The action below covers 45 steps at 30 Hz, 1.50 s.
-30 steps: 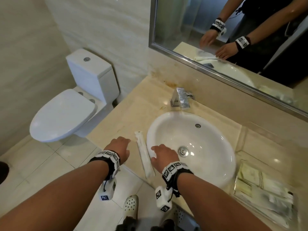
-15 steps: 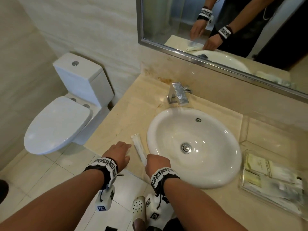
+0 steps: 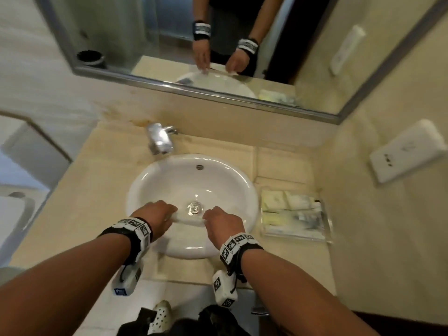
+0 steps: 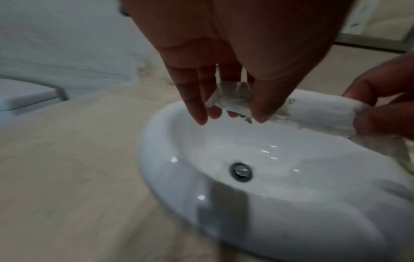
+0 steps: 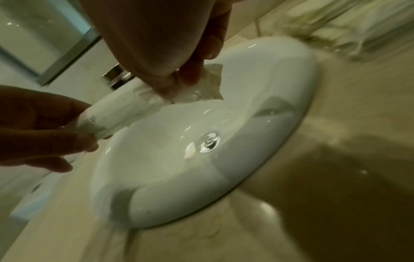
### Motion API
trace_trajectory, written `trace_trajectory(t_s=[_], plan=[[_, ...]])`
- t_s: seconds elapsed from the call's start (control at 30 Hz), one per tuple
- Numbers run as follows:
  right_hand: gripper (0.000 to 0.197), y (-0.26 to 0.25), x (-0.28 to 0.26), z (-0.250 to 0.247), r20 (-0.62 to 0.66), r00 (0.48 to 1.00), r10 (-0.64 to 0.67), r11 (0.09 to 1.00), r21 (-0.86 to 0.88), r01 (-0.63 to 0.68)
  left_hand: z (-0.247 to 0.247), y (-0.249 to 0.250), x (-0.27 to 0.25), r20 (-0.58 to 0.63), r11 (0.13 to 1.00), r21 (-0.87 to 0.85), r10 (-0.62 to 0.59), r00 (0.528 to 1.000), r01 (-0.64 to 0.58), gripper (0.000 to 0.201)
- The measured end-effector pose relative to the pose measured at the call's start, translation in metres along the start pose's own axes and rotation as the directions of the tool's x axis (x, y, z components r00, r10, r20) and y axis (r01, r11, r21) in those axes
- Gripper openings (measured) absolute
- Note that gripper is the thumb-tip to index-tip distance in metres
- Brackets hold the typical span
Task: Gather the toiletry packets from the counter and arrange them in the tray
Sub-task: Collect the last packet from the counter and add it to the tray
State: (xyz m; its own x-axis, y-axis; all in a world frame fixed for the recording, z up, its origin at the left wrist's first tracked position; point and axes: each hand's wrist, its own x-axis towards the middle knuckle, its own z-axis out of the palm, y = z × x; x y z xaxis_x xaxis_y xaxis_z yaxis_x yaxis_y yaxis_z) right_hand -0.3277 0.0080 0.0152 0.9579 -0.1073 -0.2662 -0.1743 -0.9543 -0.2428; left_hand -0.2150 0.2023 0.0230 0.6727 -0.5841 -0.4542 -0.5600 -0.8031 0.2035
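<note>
A long white toiletry packet [image 3: 190, 219] hangs level above the sink bowl, held at both ends. My left hand [image 3: 157, 215] pinches its left end [image 4: 228, 102] between thumb and fingers. My right hand [image 3: 223, 225] pinches the crinkled right end [image 5: 201, 88]. The clear tray [image 3: 326, 215] sits on the counter right of the sink, and several pale green and white packets [image 3: 291, 212] lie flat in it.
The white sink [image 3: 155, 175] fills the middle of the beige counter [image 3: 87, 190], with a chrome faucet [image 3: 160, 139] behind it. A mirror [image 3: 169, 40] runs along the back wall. A white wall fixture [image 3: 407, 151] hangs at right. A toilet [image 3: 12, 214] stands at left.
The white packet lay on the counter left of the sink; both hands have picked it up and carried it right, over the bowl. The head view has swung right.
</note>
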Motion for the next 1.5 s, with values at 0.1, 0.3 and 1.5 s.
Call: trace_trajectory(t_s=[0.1, 0.3, 1.5], plan=[[0.02, 0.063, -0.025, -0.009, -0.057, 0.984, 0.168, 0.985, 0.059, -0.164, -0.007, 0.072, 0.027, 0.096, 0.991, 0.039, 0.122, 0.988, -0.126, 0.028], [0.018, 0.166, -0.081, -0.019, -0.106, 0.92, 0.377, 0.922, 0.134, -0.362, 0.001, 0.186, 0.063, 0.19, 0.961, 0.049, 0.258, 0.947, -0.272, 0.038], [0.038, 0.276, -0.102, 0.009, -0.036, 0.81, 0.585, 0.798, 0.202, -0.568, 0.06, 0.294, 0.138, 0.11, 0.877, 0.317, 0.344, 0.933, -0.36, 0.008]])
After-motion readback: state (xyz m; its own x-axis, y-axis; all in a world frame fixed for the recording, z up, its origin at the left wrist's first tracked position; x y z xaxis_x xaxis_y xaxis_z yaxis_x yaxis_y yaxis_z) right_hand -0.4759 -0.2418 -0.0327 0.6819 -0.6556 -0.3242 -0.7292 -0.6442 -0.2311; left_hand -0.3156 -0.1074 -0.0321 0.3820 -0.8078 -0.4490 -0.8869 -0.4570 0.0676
